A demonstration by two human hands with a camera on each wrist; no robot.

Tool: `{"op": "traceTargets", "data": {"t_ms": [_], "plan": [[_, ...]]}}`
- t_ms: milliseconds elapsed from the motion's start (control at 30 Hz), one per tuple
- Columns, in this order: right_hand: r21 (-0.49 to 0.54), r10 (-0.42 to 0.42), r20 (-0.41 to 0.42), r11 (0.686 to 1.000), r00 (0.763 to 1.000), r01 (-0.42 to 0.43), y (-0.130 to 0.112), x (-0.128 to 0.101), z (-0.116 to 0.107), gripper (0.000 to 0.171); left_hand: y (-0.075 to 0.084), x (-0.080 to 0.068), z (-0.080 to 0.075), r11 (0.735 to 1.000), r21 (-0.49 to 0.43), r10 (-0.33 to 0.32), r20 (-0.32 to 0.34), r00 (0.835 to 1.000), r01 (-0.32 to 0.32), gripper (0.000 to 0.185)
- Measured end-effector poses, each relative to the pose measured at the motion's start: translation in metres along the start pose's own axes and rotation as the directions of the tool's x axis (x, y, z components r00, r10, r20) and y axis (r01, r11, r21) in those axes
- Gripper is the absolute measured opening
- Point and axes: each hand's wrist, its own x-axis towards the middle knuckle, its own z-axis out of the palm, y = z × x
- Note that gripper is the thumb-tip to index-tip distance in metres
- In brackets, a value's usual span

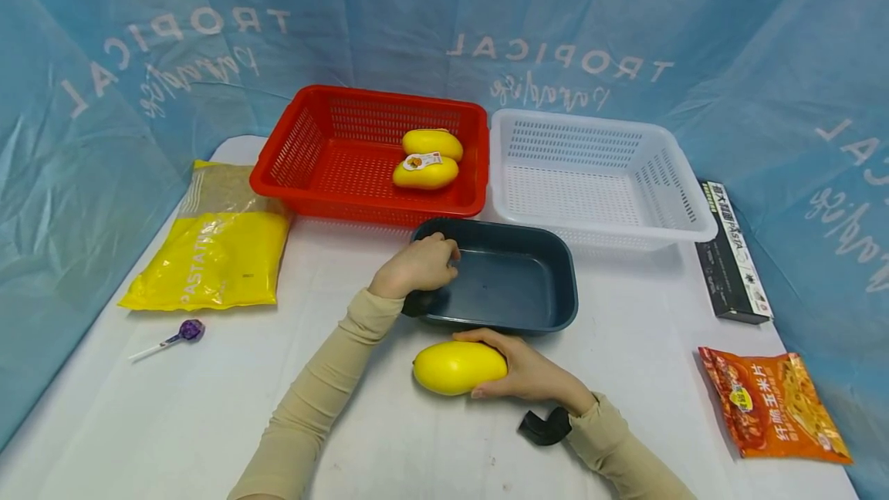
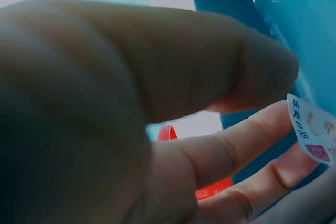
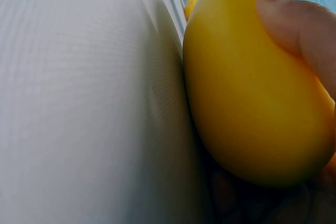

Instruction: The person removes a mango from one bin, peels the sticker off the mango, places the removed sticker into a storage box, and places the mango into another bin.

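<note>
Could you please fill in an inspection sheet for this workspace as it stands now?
Surface: white table, cloth-covered.
Job's things: yellow mango on the table; dark tray behind it; two mangoes in red basket.
Clutter: white basket, yellow bag, lollipop, black box, orange packet.
Grippers: right hand holds the mango; left hand grips the tray's rim.
Cables: nothing seen.
Surroundings: blue printed backdrop.

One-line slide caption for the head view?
Right hand grips a yellow mango on the white table; left hand holds the dark blue tray's rim.
</note>
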Motion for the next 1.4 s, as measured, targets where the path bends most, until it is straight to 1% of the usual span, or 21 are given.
{"op": "traceTargets", "data": {"t_ms": [133, 233, 367, 500, 633, 833, 900, 1033, 1200, 1300, 1400], "plan": [[-0.003, -0.001, -0.001, 1.0, 1.0, 0.001, 0.0, 0.0, 0.0, 0.069, 0.0, 0.005, 0.001, 1.0, -0.022, -0.013, 0.04, 0.999, 0.013, 0.035], [-0.004, 0.002, -0.001, 1.0, 1.0, -0.002, -0.001, 0.0, -0.001, 0.069, -0.001, 0.01, 0.003, 0.999, -0.031, -0.022, 0.05, 0.998, 0.023, 0.036], [-0.005, 0.008, -0.001, 1.0, 1.0, -0.008, -0.001, 0.0, -0.001, 0.069, -0.002, 0.014, 0.005, 0.998, -0.036, -0.043, 0.041, 0.998, 0.045, 0.037], [-0.001, 0.013, 0.0, 1.0, 1.0, -0.013, -0.001, 0.001, -0.001, 0.07, -0.001, 0.015, 0.004, 0.997, -0.049, -0.06, 0.035, 0.998, 0.061, 0.041], [0.004, 0.012, -0.001, 1.0, 1.0, -0.012, -0.001, 0.001, -0.001, 0.069, -0.001, 0.015, 0.004, 0.997, -0.063, -0.053, 0.022, 0.998, 0.055, 0.044], [0.003, 0.015, 0.001, 1.0, 1.0, -0.015, -0.001, 0.0, 0.0, 0.069, -0.002, 0.013, 0.007, 0.992, -0.12, -0.029, 0.007, 1.0, 0.03, 0.05], [0.0, 0.021, 0.002, 1.0, 1.0, -0.021, -0.001, 0.0, 0.0, 0.069, -0.002, 0.013, 0.007, 0.992, -0.129, -0.017, -0.007, 1.0, 0.016, 0.052], [0.003, 0.035, 0.004, 0.999, 0.999, -0.035, -0.002, -0.001, 0.001, 0.069, -0.002, 0.009, 0.006, 0.992, -0.128, 0.015, -0.058, 0.998, -0.023, 0.05], [0.016, 0.034, 0.003, 0.999, 0.999, -0.034, -0.002, -0.002, 0.001, 0.069, 0.002, 0.003, 0.003, 0.986, -0.133, 0.084, -0.125, 0.989, -0.101, 0.046], [0.021, 0.037, 0.004, 0.999, 0.999, -0.037, -0.002, -0.002, 0.0, 0.069, 0.006, -0.003, 0.001, 0.977, -0.135, 0.139, -0.181, 0.974, -0.165, 0.046], [0.015, 0.039, 0.005, 0.999, 0.999, -0.039, -0.002, -0.001, 0.001, 0.069, 0.008, -0.009, 0.0, 0.967, -0.113, 0.194, -0.256, 0.947, -0.229, 0.046]]}}
